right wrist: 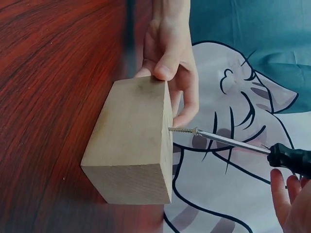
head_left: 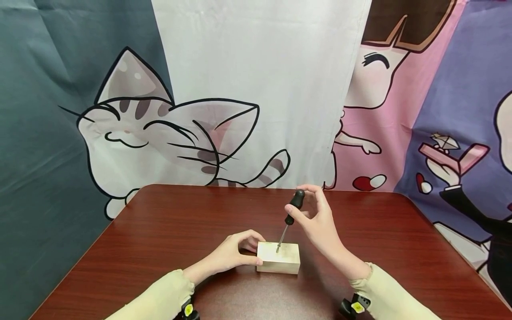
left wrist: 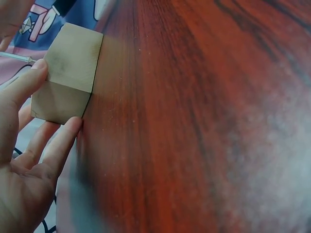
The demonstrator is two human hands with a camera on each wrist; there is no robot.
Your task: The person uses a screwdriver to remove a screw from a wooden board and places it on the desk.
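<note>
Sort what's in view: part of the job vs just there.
In the job:
Wooden block, gripped by the left fingers
Screw, tip at the block's top
Screwdriver, in the right fingers, tip at the screw head
Table, under the block

Just there:
Cartoon-print backdrop
Black wrist devices

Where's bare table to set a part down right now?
Free: table between the left grip and the table's left edge; likewise between the right grip and right edge. Crowded: around the block, screw and screwdriver between the grips.
</note>
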